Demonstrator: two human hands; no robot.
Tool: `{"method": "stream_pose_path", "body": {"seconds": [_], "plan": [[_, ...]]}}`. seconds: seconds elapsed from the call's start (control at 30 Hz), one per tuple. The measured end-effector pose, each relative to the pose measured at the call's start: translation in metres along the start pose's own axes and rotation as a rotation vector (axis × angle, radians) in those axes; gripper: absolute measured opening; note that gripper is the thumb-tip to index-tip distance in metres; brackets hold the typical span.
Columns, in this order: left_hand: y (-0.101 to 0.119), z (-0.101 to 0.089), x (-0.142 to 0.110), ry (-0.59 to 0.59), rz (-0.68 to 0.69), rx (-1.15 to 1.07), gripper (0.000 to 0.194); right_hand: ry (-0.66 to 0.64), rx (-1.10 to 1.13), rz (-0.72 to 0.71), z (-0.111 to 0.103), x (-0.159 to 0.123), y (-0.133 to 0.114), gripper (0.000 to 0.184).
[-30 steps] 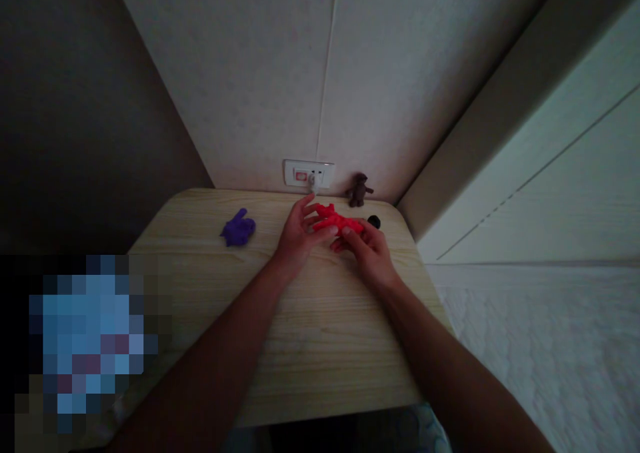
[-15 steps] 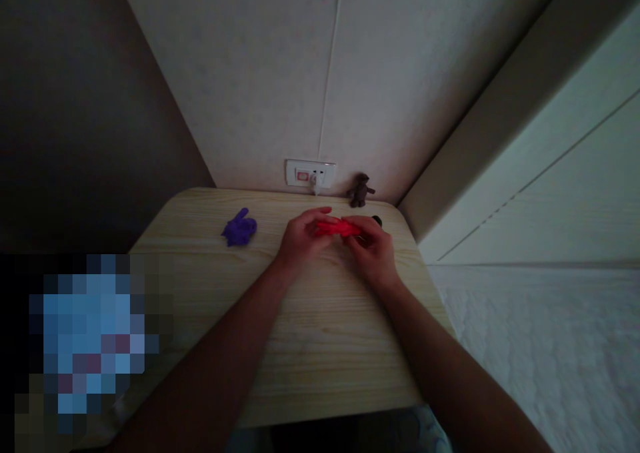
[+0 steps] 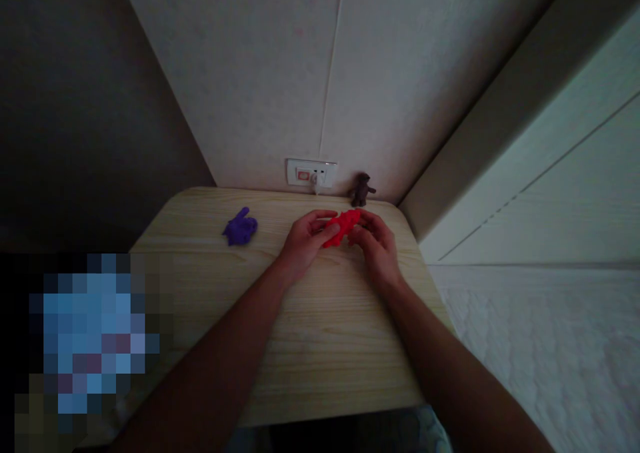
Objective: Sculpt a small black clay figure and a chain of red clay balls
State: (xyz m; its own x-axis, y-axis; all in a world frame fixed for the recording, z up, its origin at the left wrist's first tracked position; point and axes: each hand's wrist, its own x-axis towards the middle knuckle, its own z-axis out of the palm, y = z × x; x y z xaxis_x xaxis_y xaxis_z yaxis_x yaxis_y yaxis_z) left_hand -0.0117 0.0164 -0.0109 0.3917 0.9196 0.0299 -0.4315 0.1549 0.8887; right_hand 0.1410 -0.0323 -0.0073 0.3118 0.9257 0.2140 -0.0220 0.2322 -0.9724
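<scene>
A small red soft object [image 3: 340, 227], lumpy like clay or a toy, is held between both hands just above the pale wooden table [image 3: 310, 333] near its far edge. My left hand [image 3: 303, 241] pinches its left end with thumb and fingers. My right hand [image 3: 376, 241] curls its fingers round the right end. A purple lump [image 3: 240, 227] of similar material lies on the table to the left, apart from both hands.
A small dark brown figure [image 3: 361, 189] stands at the far right corner by the wall. A white wall socket [image 3: 311, 172] with a plug sits just above the table's back edge. A white quilted bed [image 3: 540, 359] lies to the right. A blurred blue patch covers the lower left.
The red object has been folded or squeezed from a long flat shape into a shorter, tilted lump. Both hands moved closer together, and the small black thing by the right hand is now hidden.
</scene>
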Motion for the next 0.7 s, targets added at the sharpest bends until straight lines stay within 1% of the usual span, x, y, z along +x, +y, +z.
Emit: {"method": "stream_pose_path", "body": {"seconds": [0.07,0.13,0.27,0.37,0.47,0.53,0.7], "plan": [[0.001,0.0,-0.001,0.0,0.018,0.025,0.049,-0.07,-0.035,0.047,0.001,-0.001,-0.004,0.029],[0.002,-0.001,-0.001,0.007,0.071,0.121,0.043,-0.101,-0.058,0.065,0.002,-0.002,-0.008,0.027],[0.001,-0.002,-0.003,0.052,0.284,0.482,0.029,-0.06,-0.042,0.069,0.001,-0.002,-0.01,0.022],[0.003,-0.003,-0.006,0.054,0.412,0.698,0.023,-0.035,-0.053,0.078,-0.001,-0.002,-0.01,0.019],[0.005,-0.003,-0.008,0.034,0.502,0.844,0.023,-0.037,-0.066,0.081,0.0,-0.003,-0.01,0.017],[0.005,-0.002,-0.01,0.012,0.545,0.903,0.024,-0.047,-0.06,0.081,0.001,-0.003,-0.01,0.015],[0.004,0.002,-0.014,-0.001,0.582,0.961,0.032,-0.073,-0.032,0.075,0.004,-0.004,-0.01,0.015]]}}
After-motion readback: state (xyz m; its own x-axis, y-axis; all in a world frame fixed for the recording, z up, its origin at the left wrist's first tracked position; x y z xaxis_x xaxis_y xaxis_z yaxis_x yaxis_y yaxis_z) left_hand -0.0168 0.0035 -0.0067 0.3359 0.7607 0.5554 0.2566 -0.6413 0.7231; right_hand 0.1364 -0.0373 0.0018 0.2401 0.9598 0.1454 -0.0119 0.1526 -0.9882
